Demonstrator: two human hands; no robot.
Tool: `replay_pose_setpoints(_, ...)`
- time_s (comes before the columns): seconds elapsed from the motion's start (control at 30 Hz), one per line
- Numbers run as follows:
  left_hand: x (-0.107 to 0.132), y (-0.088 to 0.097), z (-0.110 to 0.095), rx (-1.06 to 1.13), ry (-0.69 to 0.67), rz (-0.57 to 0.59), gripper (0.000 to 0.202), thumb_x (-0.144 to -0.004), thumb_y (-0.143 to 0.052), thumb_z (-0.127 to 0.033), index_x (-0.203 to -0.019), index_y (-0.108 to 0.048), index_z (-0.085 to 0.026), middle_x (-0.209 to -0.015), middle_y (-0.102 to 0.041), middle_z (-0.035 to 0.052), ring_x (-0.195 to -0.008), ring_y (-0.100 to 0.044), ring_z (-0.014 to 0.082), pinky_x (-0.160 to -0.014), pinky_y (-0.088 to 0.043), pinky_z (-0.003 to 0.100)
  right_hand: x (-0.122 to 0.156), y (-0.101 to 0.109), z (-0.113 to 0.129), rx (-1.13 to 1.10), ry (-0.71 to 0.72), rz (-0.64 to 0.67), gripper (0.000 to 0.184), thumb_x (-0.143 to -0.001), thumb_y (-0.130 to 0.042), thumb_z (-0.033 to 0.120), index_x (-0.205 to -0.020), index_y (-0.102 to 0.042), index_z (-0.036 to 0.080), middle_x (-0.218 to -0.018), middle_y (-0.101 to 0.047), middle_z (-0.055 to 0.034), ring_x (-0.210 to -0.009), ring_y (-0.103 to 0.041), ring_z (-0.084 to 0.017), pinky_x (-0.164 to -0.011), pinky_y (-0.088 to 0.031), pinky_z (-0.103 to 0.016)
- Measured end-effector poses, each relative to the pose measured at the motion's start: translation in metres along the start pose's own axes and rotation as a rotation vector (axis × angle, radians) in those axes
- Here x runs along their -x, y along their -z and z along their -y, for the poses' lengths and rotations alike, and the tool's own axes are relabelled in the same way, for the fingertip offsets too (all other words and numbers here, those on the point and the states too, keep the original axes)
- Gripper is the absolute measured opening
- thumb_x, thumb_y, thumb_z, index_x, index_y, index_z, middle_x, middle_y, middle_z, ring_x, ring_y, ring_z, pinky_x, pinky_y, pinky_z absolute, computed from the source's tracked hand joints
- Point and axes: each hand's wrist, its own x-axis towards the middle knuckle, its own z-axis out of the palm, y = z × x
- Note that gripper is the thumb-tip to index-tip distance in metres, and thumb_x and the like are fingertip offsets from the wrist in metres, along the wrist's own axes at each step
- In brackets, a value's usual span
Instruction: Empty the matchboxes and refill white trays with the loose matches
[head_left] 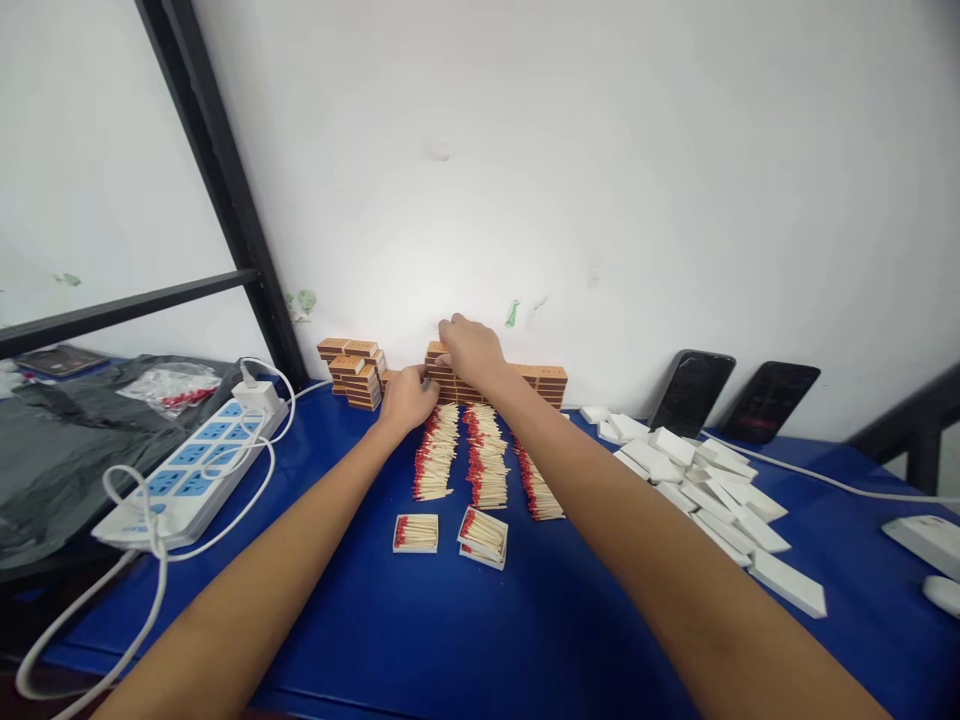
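Observation:
Both my arms reach far across a blue table to stacks of orange-brown matchboxes lined up against the white wall. My right hand rests on top of the middle stack, fingers curled over the top box. My left hand presses against the left side of that same stack, fingers bent. Another pile of matchboxes stands further left. Three rows of red-tipped matches lie on the table below my hands. Closer to me sit two open trays filled with matches.
A heap of empty white box trays covers the right side. Two dark phones lean on the wall at the right. A white-and-blue power strip with cables lies left, beside grey plastic. A black metal frame rises at the left.

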Motion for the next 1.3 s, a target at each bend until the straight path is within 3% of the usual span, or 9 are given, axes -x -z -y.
replay_pose_setpoints(0.17,0.0,0.002,-0.002,0.041,-0.002,0.007,0.028,-0.091,-0.058,-0.025,-0.108,-0.078,-0.018,-0.104,-0.081,0.0134,-0.103,-0.073,0.0327,-0.094,-0.051,0.038,0.012,0.004,-0.004,-0.028,-0.02,-0.055,0.033,-0.1,-0.067,0.034,-0.126,-0.061,0.014,-0.128,-0.067,-0.0185,-0.11,-0.067,-0.032,-0.089,-0.052,-0.039)
replay_pose_setpoints(0.27,0.0,0.004,-0.005,0.098,-0.006,-0.008,0.035,-0.093,-0.055,-0.023,-0.121,-0.074,-0.018,-0.114,-0.08,0.0117,-0.109,-0.073,0.0299,-0.097,-0.052,0.036,0.035,0.007,-0.023,-0.177,-0.09,-0.22,0.029,-0.106,-0.055,0.038,-0.124,-0.062,0.015,-0.121,-0.071,-0.0152,-0.106,-0.067,-0.028,-0.091,-0.051,-0.038)
replay_pose_setpoints(0.4,-0.001,0.002,-0.008,0.174,0.003,-0.028,0.038,-0.095,-0.051,-0.024,-0.126,-0.07,-0.015,-0.122,-0.078,0.0136,-0.114,-0.071,0.0292,-0.101,-0.052,0.036,0.078,-0.005,-0.071,-0.521,-0.51,-0.53,0.032,-0.105,-0.045,0.039,-0.119,-0.063,0.016,-0.119,-0.072,-0.0155,-0.104,-0.067,-0.025,-0.099,-0.049,-0.037)
replay_pose_setpoints(0.43,-0.001,0.001,-0.008,0.19,0.003,-0.031,0.038,-0.096,-0.05,-0.024,-0.127,-0.069,-0.014,-0.124,-0.077,0.0142,-0.116,-0.071,0.0298,-0.104,-0.051,0.038,0.09,-0.011,-0.084,-0.593,-0.634,-0.552,0.037,-0.104,-0.045,0.041,-0.122,-0.062,0.014,-0.125,-0.071,-0.0179,-0.109,-0.067,-0.025,-0.102,-0.048,-0.037)
replay_pose_setpoints(0.53,-0.004,-0.004,-0.01,0.237,0.0,-0.031,0.037,-0.096,-0.048,-0.027,-0.125,-0.068,-0.015,-0.129,-0.075,0.0152,-0.121,-0.067,0.0313,-0.108,-0.049,0.041,0.123,-0.031,-0.11,-0.669,-0.752,-0.507,0.057,-0.103,-0.037,0.058,-0.129,-0.06,0.012,-0.135,-0.067,-0.0239,-0.121,-0.065,-0.027,-0.105,-0.048,-0.039)
replay_pose_setpoints(0.73,-0.005,-0.011,-0.015,0.312,0.017,-0.004,0.039,-0.097,-0.042,-0.033,-0.117,-0.069,-0.014,-0.126,-0.075,0.0157,-0.12,-0.066,0.032,-0.108,-0.049,0.042,0.152,-0.052,-0.111,-0.749,-0.712,-0.354,0.082,-0.099,-0.024,0.081,-0.111,-0.07,0.015,-0.12,-0.077,-0.0197,-0.115,-0.069,-0.031,-0.098,-0.052,-0.038)
replay_pose_setpoints(0.87,-0.003,-0.01,-0.016,0.347,0.034,0.025,0.04,-0.095,-0.041,-0.035,-0.112,-0.071,-0.014,-0.12,-0.077,0.0144,-0.115,-0.069,0.0315,-0.103,-0.051,0.04,0.149,-0.053,-0.105,-0.778,-0.647,-0.278,0.078,-0.102,-0.023,0.078,-0.102,-0.073,0.018,-0.116,-0.079,-0.0178,-0.112,-0.071,-0.03,-0.095,-0.052,-0.037)
replay_pose_setpoints(1.1,-0.005,-0.011,-0.011,0.372,0.068,0.048,0.042,-0.093,-0.043,-0.038,-0.111,-0.071,-0.013,-0.121,-0.077,0.0167,-0.116,-0.069,0.0333,-0.104,-0.05,0.041,0.149,-0.052,-0.106,-0.766,-0.632,-0.257,0.077,-0.105,-0.021,0.073,-0.116,-0.071,0.016,-0.13,-0.074,-0.0207,-0.125,-0.067,-0.03,-0.105,-0.048,-0.039)
replay_pose_setpoints(1.3,-0.005,-0.012,-0.012,0.391,0.075,0.065,0.042,-0.093,-0.044,-0.039,-0.113,-0.071,-0.013,-0.125,-0.076,0.0161,-0.119,-0.068,0.0329,-0.108,-0.047,0.041,0.149,-0.052,-0.106,-0.784,-0.583,-0.253,0.076,-0.105,-0.02,0.073,-0.114,-0.07,0.017,-0.127,-0.075,-0.0195,-0.123,-0.067,-0.029,-0.105,-0.047,-0.038)
